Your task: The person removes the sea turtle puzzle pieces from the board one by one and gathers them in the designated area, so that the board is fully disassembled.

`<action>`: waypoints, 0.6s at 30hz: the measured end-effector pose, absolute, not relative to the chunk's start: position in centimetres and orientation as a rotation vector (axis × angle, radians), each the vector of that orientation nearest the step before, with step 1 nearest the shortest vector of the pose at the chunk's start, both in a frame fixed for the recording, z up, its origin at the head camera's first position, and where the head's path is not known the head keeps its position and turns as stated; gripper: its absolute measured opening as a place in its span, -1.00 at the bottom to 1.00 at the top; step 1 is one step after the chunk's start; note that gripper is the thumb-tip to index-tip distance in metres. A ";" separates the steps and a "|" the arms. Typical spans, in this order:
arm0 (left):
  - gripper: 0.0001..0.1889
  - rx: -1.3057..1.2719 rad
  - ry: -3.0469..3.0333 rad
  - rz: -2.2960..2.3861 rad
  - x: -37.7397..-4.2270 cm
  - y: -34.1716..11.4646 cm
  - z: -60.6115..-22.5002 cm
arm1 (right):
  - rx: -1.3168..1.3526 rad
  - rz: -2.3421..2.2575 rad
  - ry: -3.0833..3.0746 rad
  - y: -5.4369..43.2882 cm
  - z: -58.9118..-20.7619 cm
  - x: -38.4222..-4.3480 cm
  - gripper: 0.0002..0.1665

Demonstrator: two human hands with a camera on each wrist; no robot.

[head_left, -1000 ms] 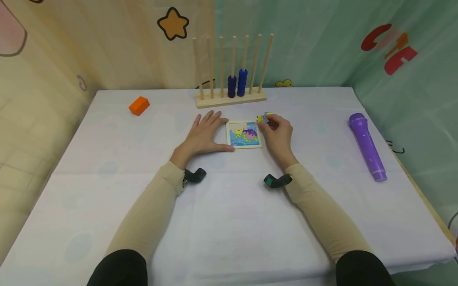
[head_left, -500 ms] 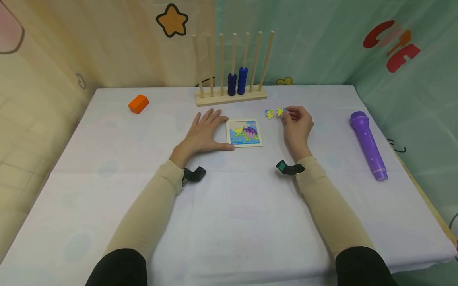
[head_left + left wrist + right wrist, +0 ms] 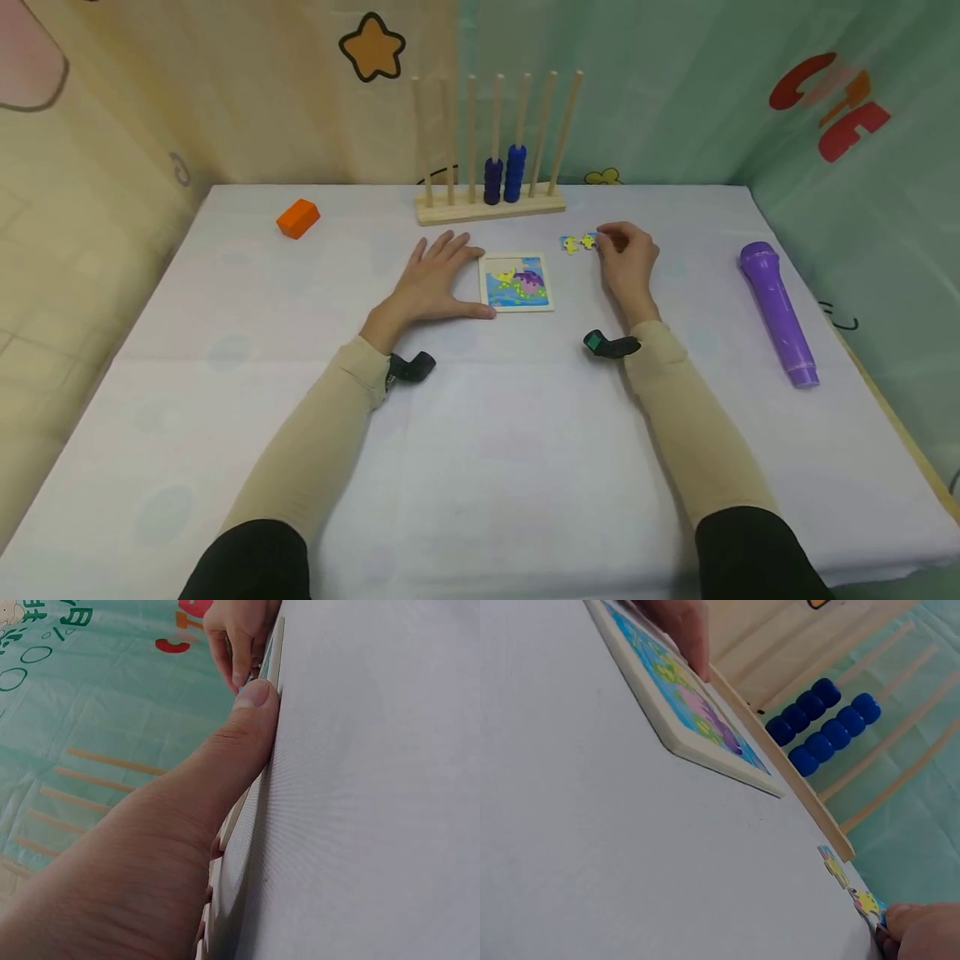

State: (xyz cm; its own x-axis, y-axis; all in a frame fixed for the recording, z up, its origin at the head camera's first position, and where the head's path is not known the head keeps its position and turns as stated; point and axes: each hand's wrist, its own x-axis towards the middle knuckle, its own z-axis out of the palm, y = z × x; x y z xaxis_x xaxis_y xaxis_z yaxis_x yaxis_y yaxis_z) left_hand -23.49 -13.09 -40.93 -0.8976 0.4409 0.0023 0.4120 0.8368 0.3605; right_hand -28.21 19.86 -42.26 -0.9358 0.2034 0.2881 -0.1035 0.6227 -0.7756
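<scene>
Tray [image 3: 525, 309]: it lay flat before you, and the picture [image 3: 528, 287] filled most of it, so the puzzle seemed nearly done.
Gap: a bare patch [image 3: 501, 266] showed toward the tray's 10 to 11 o'clock.
Left to fit: two pieces lay outside at the tray's 2 o'clock, the left piece [image 3: 570, 245] and the right piece [image 3: 588, 241]; you probably needed both to close the gap.
Pieces: the left piece sat just beside the right piece, at its 9 o'clock; you could not tell whether their edges touched.
Right hand [image 3: 628, 258]: your thumb and fingertips seemed to pinch the right piece by its outer edge, with that piece at your hand's 10 o'clock.
Left piece and fingers: it lay just past the right piece, clear of your fingers.
Left hand [image 3: 435, 279]: your fingers were spread at the tray's 9 o'clock, thumb at its lower left corner, index finger at its upper left, apparently steadying it.
</scene>
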 end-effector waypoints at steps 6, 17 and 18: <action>0.14 0.685 2.939 0.532 -23.4 -13.1 -40.7 | -0.050 1.140 -2.524 19.8 -42.4 -28.3 -0.72; 0.14 0.675 2.925 0.532 -23.2 -13.0 -40.5 | -0.109 1.093 -2.543 19.9 -42.5 -28.3 -0.71; 0.14 0.678 2.925 0.530 -23.3 -13.0 -40.6 | -0.120 1.092 -2.534 19.9 -42.6 -28.3 -0.70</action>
State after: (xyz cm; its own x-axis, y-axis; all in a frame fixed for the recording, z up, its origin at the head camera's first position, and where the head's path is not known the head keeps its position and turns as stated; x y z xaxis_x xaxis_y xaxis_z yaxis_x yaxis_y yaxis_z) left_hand -23.25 -12.97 -40.59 -0.8972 0.4415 -0.0113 0.4094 0.8411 0.3534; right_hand -28.28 19.95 -42.57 -0.9252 0.2231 0.3069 -0.0699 0.6949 -0.7157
